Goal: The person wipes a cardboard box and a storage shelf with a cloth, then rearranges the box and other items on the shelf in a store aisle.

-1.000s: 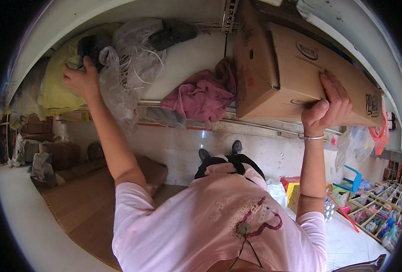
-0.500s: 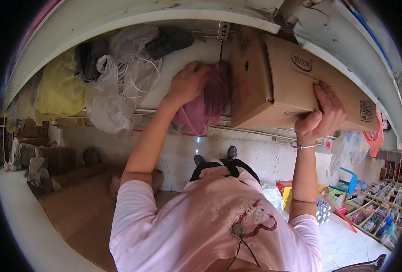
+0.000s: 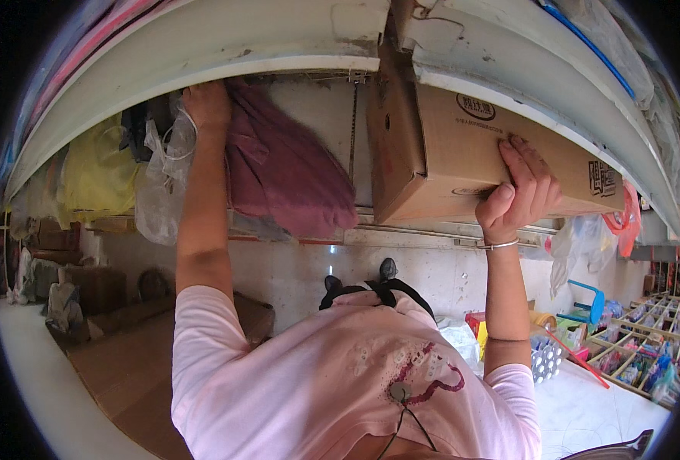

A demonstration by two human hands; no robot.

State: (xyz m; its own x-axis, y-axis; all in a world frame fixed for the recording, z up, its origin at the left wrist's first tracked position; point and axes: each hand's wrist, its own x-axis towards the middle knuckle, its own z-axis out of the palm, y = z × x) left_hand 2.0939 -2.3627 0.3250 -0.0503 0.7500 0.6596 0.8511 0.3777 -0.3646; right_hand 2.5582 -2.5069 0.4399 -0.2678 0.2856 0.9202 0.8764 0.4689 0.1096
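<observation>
Dragged from beside the carton toward ten o'clock, the maroon cloth (image 3: 290, 180) lies spread out now, with my left hand (image 3: 208, 107) at its far end; the carton (image 3: 447, 172) stays at two o'clock. I have the cloth grasped there, though my fingertips are hidden by the upper board (image 3: 240, 57), so I cannot tell how hard I clench. Its body fans toward eleven o'clock over the white shelf (image 3: 313, 103), the near edge draping over the shelf's front. Just past my wrist, at nine to ten o'clock, hang a clear plastic bag (image 3: 157, 203) and a yellow bag (image 3: 98, 176). My right hand (image 3: 525, 188) lies against the carton's near face, fingers extended, thumb apart, not wrapped around it.

I judge the step in hand to be drawing the cloth along the shelf while steadying the carton. Moving on from here calls for keeping the cloth clear of the bags.
</observation>
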